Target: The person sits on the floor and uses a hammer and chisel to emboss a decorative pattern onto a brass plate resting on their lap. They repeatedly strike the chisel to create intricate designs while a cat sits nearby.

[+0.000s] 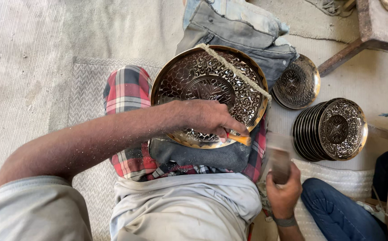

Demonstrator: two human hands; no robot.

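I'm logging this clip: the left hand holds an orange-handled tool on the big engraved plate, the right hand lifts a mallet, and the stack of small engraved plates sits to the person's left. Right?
Not quite. The head view shows the stack of small engraved plates on the person's right, beyond the right hand. The rest holds: the left hand grips an orange-handled tool on the big engraved plate, and the right hand lifts a blurred mallet.

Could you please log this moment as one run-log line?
left hand: holds orange-handled tool on engraved brass plate | right hand: holds blurred block | plate stack beside

Left of my left hand's fingers (229, 127) the mat (33, 89) lies open. Beyond them the engraved plate (209, 85) blocks; right of them the stacked plates (332, 129) and wooden frame (372, 31) crowd in.
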